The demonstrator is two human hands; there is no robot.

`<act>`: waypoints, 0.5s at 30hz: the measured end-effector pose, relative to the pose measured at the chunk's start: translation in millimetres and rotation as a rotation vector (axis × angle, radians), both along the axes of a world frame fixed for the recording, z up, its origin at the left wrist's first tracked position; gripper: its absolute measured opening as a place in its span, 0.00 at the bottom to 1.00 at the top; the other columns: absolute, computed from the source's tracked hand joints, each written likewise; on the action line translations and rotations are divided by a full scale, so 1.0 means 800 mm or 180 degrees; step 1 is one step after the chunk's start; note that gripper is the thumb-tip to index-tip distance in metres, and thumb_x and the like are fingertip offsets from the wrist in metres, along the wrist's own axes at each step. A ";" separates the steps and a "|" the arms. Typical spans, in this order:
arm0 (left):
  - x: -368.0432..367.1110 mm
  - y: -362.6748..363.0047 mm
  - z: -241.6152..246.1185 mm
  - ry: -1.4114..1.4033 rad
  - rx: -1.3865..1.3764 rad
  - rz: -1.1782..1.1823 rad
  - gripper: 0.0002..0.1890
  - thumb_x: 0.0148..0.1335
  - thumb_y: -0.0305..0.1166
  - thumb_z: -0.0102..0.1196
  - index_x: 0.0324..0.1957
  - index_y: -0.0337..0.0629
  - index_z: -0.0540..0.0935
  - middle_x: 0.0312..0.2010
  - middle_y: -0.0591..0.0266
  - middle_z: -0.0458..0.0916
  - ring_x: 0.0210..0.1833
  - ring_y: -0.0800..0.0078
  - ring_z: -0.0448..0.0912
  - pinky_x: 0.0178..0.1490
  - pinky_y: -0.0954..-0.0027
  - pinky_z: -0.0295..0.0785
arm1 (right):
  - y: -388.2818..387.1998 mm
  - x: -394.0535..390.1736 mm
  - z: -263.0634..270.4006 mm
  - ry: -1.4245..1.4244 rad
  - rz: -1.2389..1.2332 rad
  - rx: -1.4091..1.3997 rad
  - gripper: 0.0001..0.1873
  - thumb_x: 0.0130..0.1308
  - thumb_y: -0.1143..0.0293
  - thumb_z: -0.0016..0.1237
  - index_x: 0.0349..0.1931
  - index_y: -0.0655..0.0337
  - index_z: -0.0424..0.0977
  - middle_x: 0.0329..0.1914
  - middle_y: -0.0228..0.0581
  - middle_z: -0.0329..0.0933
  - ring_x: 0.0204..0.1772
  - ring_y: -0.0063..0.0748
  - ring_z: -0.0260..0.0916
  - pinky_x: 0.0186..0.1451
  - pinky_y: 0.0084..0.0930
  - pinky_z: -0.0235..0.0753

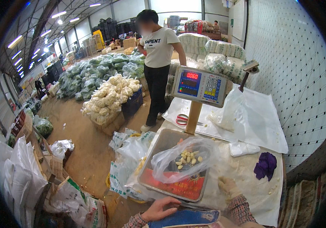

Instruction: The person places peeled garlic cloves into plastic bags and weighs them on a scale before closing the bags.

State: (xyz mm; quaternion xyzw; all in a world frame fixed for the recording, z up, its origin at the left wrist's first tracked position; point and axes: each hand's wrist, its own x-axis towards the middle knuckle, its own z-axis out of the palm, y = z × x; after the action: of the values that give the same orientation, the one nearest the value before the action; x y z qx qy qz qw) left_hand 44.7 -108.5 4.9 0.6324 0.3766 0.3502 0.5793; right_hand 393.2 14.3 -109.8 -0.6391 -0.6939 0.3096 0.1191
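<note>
My left hand [163, 208] is bare. It lies at the near edge of a scale's metal pan [202, 185], thumb and fingers apart, holding nothing. My right hand [227, 185], in a pale glove, is over the cloth-covered table just right of the pan; its fingers are partly hidden, so their closure is unclear. In the pan, a clear plastic bag [163, 159] lies with its mouth spread wide, and several peeled garlic cloves [188, 157] show in it. The scale's lit display head [200, 86] stands on a post [193, 117] behind the pan.
Red-handled scissors [182, 119], a folded white plastic bag [244, 148] and a crumpled purple glove [265, 166] lie on the table [248, 196]. A person [160, 51] stands beyond, near bagged garlic [108, 95]. A blue board [185, 218] is close in front of me. Sacks [77, 202] stand left.
</note>
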 end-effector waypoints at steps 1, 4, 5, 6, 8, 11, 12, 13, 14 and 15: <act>0.000 0.001 -0.001 -0.0011 -0.0010 -0.0004 0.17 0.58 0.31 0.51 0.48 0.36 0.71 0.42 0.62 0.75 0.46 0.77 0.73 0.51 0.75 0.67 | 0.000 0.003 -0.004 -0.0011 -0.0004 -0.0010 0.20 0.56 0.56 0.41 0.45 0.56 0.71 0.42 0.48 0.74 0.49 0.48 0.69 0.49 0.33 0.68; 0.000 0.004 -0.004 -0.0007 -0.0073 -0.0027 0.17 0.58 0.31 0.52 0.48 0.36 0.71 0.42 0.62 0.75 0.46 0.77 0.73 0.51 0.74 0.67 | 0.001 0.009 -0.021 -0.0099 -0.0018 0.0133 0.19 0.57 0.56 0.41 0.44 0.57 0.72 0.42 0.49 0.73 0.48 0.48 0.69 0.49 0.33 0.69; 0.000 0.004 -0.006 0.0006 -0.0029 0.0000 0.17 0.58 0.30 0.52 0.48 0.36 0.71 0.42 0.62 0.74 0.46 0.77 0.73 0.51 0.74 0.67 | 0.001 0.010 -0.025 -0.0038 -0.0063 -0.0005 0.20 0.56 0.56 0.41 0.45 0.58 0.71 0.42 0.50 0.73 0.48 0.48 0.69 0.49 0.34 0.68; -0.002 0.006 -0.005 0.0026 0.0043 0.0053 0.17 0.57 0.30 0.52 0.49 0.36 0.71 0.42 0.62 0.74 0.45 0.77 0.73 0.51 0.74 0.67 | 0.006 0.005 -0.022 0.0031 -0.0084 -0.0116 0.21 0.56 0.56 0.42 0.46 0.58 0.70 0.43 0.51 0.73 0.48 0.48 0.69 0.50 0.35 0.68; -0.009 0.007 -0.001 -0.0199 -0.0111 0.0580 0.20 0.57 0.27 0.52 0.52 0.36 0.67 0.42 0.61 0.74 0.44 0.76 0.73 0.49 0.73 0.68 | 0.003 -0.009 -0.018 -0.0291 0.0124 -0.0254 0.23 0.55 0.55 0.43 0.47 0.59 0.69 0.44 0.51 0.72 0.49 0.49 0.68 0.50 0.36 0.67; -0.065 0.040 0.015 -0.0222 0.0494 0.1866 0.25 0.57 0.25 0.51 0.57 0.38 0.61 0.41 0.57 0.74 0.41 0.72 0.74 0.48 0.72 0.69 | 0.001 -0.005 -0.017 -0.0412 0.0351 -0.0064 0.17 0.50 0.56 0.45 0.33 0.60 0.67 0.29 0.52 0.72 0.36 0.50 0.71 0.37 0.39 0.69; -0.076 0.052 0.043 -0.1039 0.0493 0.2317 0.31 0.59 0.27 0.48 0.62 0.40 0.51 0.41 0.54 0.75 0.41 0.71 0.75 0.46 0.71 0.71 | -0.001 -0.006 -0.013 -0.0731 0.0414 -0.0257 0.22 0.51 0.55 0.46 0.42 0.60 0.65 0.37 0.51 0.71 0.43 0.50 0.69 0.44 0.38 0.67; -0.099 0.059 0.056 -0.0991 0.0714 0.2508 0.35 0.60 0.27 0.46 0.64 0.41 0.41 0.40 0.52 0.75 0.38 0.72 0.76 0.43 0.72 0.72 | -0.004 -0.011 -0.008 -0.1031 0.0489 -0.0451 0.28 0.51 0.53 0.46 0.51 0.60 0.64 0.46 0.50 0.71 0.49 0.50 0.67 0.50 0.37 0.66; -0.110 0.061 0.073 -0.1338 0.0849 0.2594 0.35 0.59 0.27 0.45 0.64 0.41 0.41 0.38 0.52 0.76 0.34 0.74 0.76 0.40 0.74 0.73 | -0.005 -0.020 0.001 -0.1160 0.0517 -0.0422 0.29 0.49 0.54 0.48 0.50 0.59 0.63 0.45 0.49 0.71 0.49 0.50 0.68 0.49 0.37 0.67; -0.121 0.066 0.081 -0.1312 0.0848 0.2649 0.36 0.59 0.27 0.45 0.64 0.41 0.40 0.35 0.54 0.77 0.30 0.75 0.76 0.36 0.77 0.72 | -0.008 -0.018 -0.004 -0.1195 0.0533 -0.0435 0.29 0.49 0.54 0.48 0.50 0.59 0.63 0.45 0.49 0.71 0.49 0.50 0.68 0.49 0.37 0.67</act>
State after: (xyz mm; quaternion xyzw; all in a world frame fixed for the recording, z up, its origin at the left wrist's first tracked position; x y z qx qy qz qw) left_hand -51.9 -55.6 69.4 0.4142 0.4268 0.7155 0.3665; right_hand 378.7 8.2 -113.4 -0.6322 -0.7320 0.2402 -0.0820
